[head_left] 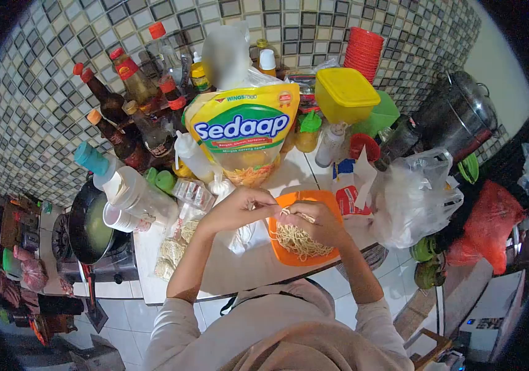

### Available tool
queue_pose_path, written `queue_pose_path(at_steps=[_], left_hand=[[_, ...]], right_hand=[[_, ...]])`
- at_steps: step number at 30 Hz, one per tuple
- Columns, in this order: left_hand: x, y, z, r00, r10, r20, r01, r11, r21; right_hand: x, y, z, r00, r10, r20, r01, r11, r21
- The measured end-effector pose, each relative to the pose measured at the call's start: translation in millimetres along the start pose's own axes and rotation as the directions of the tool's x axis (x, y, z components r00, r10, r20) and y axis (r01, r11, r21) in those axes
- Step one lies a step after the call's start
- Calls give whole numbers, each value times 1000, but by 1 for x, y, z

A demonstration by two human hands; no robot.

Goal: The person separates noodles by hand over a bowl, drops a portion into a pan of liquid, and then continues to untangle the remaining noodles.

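An orange container (281,255) stands at the table's front edge with pale noodles (301,242) in it. Over its left rim is my left hand (243,207), its fingertips closed and meeting those of the other hand; what they pinch is too small to make out. My right hand (315,221) is above the container, its fingers wrapped round some of the noodles. Behind my hands stands a yellow Sedaap bag (243,127). Blocks of dry noodles (171,250) lie in plastic to the left of my left forearm.
A wok (91,222) sits on the stove at the left. Sauce bottles (129,80) and stacked plastic cups (144,198) stand at the back left. A yellow-lidded tub (348,93), red cups (363,54) and a white plastic bag (409,204) are at the right.
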State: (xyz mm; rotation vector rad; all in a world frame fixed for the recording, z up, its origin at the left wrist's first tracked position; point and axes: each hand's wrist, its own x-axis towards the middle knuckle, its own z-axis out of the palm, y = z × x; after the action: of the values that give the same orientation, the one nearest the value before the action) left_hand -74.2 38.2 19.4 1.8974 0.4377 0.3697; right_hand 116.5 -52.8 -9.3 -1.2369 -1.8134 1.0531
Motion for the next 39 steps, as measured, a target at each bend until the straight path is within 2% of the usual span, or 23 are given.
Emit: queue_pose_path(at_steps=[2, 4, 6, 9, 11, 15, 17, 18, 20, 23, 24, 30, 32, 33, 35, 39], left_hand=[[-3, 7, -2, 999, -21, -42, 20, 1000, -20], [-5, 10, -4, 996, -43, -81, 39, 998, -44], [-7, 9, -8, 990, -11, -142, 29, 992, 127], [-8, 11, -12, 975, 8, -221, 23, 990, 136], [-7, 14, -13, 976, -16, -217, 34, 997, 76], [-3, 23, -15, 970, -26, -242, 13, 998, -55], [1, 30, -19, 969, -45, -244, 32, 998, -55], [3, 33, -21, 968, -64, -244, 51, 997, -56], [5, 36, -23, 967, -48, -249, 30, 996, -79], [8, 36, -22, 960, -49, -277, 6, 988, -151], [9, 36, -22, 952, -64, -300, 3, 980, -201], [14, 36, -22, 948, -67, -312, -7, 973, -233], [15, 36, -22, 940, -103, -325, 18, 968, -252], [15, 36, -22, 931, -138, -339, 44, 961, -272], [17, 35, -22, 927, -107, -360, 9, 964, -264], [18, 31, -24, 900, -87, -427, -19, 971, -239]], right_hand=[[0, -8, 0, 991, 79, -106, -67, 992, 109], [-1, -6, -4, 991, 78, -110, -68, 993, 93], [-2, -4, -8, 990, 79, -116, -70, 995, 76], [-2, -2, -9, 985, 142, -96, -140, 990, 27], [-2, 1, -8, 995, 50, -89, -46, 998, 53], [2, 9, -1, 997, -4, -71, 4, 1000, 10], [8, 12, 5, 989, -30, -143, 47, 991, 122], [10, 12, 7, 989, -31, -143, 49, 991, 121], [12, 12, 11, 973, 14, -230, 42, 970, 239], [18, 24, 20, 953, 4, -303, 88, 952, 292], [19, 26, 21, 953, 4, -303, 89, 952, 292], [28, 35, 29, 964, -35, -262, 148, 893, 424], [30, 38, 32, 983, 67, -172, 44, 820, 571], [32, 39, 33, 983, 65, -172, 46, 820, 571], [36, 40, 34, 997, 56, -54, 1, 686, 727], [36, 26, 35, 992, 118, -38, -42, 614, 788]])
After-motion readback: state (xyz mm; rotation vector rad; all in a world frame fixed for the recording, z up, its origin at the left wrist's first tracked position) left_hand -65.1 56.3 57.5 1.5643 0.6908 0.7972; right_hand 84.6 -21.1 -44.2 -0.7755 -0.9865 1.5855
